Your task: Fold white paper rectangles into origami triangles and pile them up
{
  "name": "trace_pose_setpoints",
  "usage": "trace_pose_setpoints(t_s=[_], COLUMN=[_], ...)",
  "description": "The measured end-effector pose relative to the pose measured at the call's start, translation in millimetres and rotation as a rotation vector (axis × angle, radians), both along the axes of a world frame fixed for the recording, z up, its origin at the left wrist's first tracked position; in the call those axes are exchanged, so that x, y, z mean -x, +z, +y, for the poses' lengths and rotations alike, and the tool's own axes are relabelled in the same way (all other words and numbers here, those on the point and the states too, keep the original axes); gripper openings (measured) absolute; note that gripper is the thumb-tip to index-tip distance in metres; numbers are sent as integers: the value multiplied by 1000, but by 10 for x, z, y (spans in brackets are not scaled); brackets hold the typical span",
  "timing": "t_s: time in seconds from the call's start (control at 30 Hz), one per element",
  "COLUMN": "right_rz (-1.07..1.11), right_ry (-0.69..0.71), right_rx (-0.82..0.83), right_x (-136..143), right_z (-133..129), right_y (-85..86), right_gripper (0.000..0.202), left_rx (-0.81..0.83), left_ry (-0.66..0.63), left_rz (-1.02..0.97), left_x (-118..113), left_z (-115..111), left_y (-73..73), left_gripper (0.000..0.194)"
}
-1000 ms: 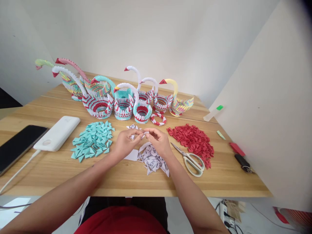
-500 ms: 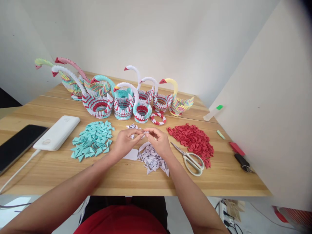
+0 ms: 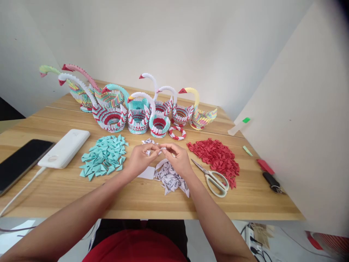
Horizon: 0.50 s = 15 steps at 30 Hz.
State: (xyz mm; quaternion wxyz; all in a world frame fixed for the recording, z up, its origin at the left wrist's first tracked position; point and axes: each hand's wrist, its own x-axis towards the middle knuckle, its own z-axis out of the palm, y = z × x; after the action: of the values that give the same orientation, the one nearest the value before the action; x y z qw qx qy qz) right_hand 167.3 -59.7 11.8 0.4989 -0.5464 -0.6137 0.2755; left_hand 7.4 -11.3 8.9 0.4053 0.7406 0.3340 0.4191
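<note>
My left hand (image 3: 142, 157) and my right hand (image 3: 176, 157) meet above the middle of the table, fingertips pinched together on a small white paper piece (image 3: 160, 150). Most of that piece is hidden by the fingers. Below my right hand lies a pile of folded white paper triangles (image 3: 171, 180). A flat white paper (image 3: 147, 173) rests beside the pile, under my left wrist. Just behind my hands is a smaller group of white folded pieces (image 3: 148, 142), partly covered by the left hand.
Turquoise triangles (image 3: 103, 156) are heaped left, red triangles (image 3: 218, 160) right, near scissors (image 3: 212, 177). Several paper swans (image 3: 110, 118) and a red-white ring (image 3: 177, 133) stand behind. A power bank (image 3: 64, 149) and phone (image 3: 23, 162) lie left; a green-capped bottle (image 3: 238, 127) and key fob (image 3: 271, 181) right.
</note>
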Motion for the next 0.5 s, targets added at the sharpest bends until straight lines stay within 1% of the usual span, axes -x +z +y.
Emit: trace_pose_setpoints(t_s=[0.27, 0.5], right_rz=[-3, 10], right_ry=[-6, 5], right_rx=[6, 5], right_x=[-11, -10], right_z=[0, 0], right_y=[-14, 5], right_gripper=[21, 19], left_rx=[17, -15], left_ry=[-19, -18], left_rz=[-48, -67], left_x=[-8, -7], left_z=[6, 14], left_y=[6, -12], left_gripper=[15, 15])
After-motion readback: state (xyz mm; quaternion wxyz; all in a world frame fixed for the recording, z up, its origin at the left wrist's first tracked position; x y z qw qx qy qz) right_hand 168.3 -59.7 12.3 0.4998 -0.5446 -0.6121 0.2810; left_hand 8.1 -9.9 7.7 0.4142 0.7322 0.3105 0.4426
